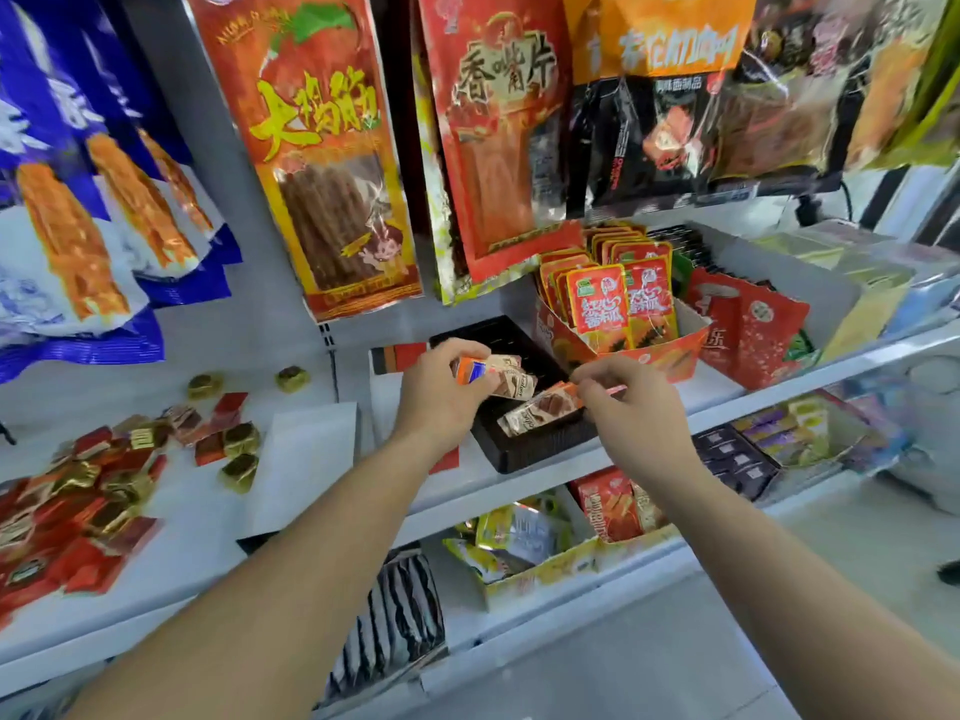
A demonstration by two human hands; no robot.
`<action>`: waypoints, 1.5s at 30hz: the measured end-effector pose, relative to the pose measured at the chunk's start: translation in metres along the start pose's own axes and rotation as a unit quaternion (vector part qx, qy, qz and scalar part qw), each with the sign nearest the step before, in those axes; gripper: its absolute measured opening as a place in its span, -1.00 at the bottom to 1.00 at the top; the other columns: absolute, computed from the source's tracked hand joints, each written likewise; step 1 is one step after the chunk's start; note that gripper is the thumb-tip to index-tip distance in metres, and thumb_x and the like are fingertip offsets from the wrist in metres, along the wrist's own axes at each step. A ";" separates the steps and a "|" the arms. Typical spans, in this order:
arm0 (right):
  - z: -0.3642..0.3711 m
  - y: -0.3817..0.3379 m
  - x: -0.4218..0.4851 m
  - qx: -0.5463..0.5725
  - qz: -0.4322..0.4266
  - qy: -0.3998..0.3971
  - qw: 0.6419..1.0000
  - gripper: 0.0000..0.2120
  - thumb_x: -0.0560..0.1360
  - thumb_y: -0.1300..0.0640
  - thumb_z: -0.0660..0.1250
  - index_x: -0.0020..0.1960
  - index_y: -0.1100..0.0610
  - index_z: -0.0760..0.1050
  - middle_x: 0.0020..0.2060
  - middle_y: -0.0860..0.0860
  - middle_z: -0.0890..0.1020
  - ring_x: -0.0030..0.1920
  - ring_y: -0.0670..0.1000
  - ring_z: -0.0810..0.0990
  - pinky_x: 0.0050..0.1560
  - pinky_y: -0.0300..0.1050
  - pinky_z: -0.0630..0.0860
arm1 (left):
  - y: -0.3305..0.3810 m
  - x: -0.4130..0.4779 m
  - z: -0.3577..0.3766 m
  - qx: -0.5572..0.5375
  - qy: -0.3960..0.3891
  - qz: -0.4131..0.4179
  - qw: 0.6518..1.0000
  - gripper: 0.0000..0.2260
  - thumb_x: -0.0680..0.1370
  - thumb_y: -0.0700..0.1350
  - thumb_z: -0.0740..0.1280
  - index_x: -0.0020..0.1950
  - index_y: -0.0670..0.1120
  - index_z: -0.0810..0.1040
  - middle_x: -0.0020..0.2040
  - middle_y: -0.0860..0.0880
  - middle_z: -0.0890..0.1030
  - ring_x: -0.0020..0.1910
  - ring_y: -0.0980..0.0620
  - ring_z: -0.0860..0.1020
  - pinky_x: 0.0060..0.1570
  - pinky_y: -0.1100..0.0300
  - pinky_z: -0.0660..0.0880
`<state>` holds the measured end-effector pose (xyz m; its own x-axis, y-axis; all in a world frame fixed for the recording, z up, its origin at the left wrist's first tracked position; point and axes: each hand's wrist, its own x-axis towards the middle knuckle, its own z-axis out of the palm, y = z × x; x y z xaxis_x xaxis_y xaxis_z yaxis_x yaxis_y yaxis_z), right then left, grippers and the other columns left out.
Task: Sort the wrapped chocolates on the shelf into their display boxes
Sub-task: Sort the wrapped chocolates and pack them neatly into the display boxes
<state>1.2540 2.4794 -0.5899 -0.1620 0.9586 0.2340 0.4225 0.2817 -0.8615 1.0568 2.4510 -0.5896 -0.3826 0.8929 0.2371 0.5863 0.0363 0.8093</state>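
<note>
While both forearms reach in from the bottom edge, the left hand (441, 392) sits just above the near-left corner of the black tray (519, 457) - fingers curled round a small bunch of cream-and-brown wrapped chocolates (501, 376) with orange ends, held clear of the tray. Right hand (631, 402) is over the tray's right rim, thumb and fingertips pinching the orange end of 1 wrapped bar (540, 413); the bar slants down into the tray, and I cannot tell whether its lower end touches the tray floor. Tray stands on the white shelf (208, 537), near edge at the shelf lip, inside mostly hidden by the hands.

Well left of the tray, on the same shelf - a loose heap of red and gold wrapped chocolates (93, 491), thinning out toward the tray into a few single gold pieces (241, 439). Below the tray, the lower shelf carries a yellow carton of snack packs (535, 558). Just behind-right of the tray, touching or nearly so, an orange display box (670, 356) holds upright red sachets (597, 298). Above and behind the tray hang large red-orange snack bags (317, 163); motion blur at the frame's right.
</note>
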 end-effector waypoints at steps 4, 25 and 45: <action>0.009 0.009 0.015 0.008 -0.010 -0.002 1.000 -0.84 0.57 0.16 0.26 -0.02 -0.04 0.60 -0.21 -0.14 0.61 -0.43 -0.22 0.46 -0.41 -0.35 0.28 | -0.007 0.009 0.017 0.091 -0.014 0.034 0.995 -0.74 0.53 -0.02 0.43 0.21 0.11 0.52 0.05 0.05 0.61 0.02 -0.01 0.56 -0.03 0.05 0.53; 0.031 0.036 0.010 -0.158 -0.113 0.003 0.981 -0.76 0.49 0.04 0.43 0.15 0.03 0.59 0.06 -0.04 0.52 0.11 0.02 0.44 0.14 -0.05 0.42 | -0.002 0.009 0.012 0.239 -0.074 0.051 0.967 -0.69 0.57 0.23 0.26 0.24 0.14 0.54 0.08 0.00 0.62 0.06 -0.03 0.54 -0.01 0.04 0.52; 0.158 -0.109 -0.065 -0.191 -0.248 -0.195 0.930 -0.70 0.54 0.02 0.27 0.23 0.03 0.54 0.18 0.05 0.55 0.22 0.12 0.45 0.20 0.08 0.46 | -0.093 -0.136 -0.225 0.253 0.023 -0.068 0.965 -0.73 0.57 0.00 0.35 0.27 0.08 0.56 0.24 0.11 0.53 0.07 0.13 0.50 0.02 0.16 0.44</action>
<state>1.0779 2.3799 -0.5828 -0.7006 0.6409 0.3137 0.4838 0.7498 -0.4515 0.8937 2.2256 -0.5758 -0.5058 0.8436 0.1805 0.7971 0.3769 0.4718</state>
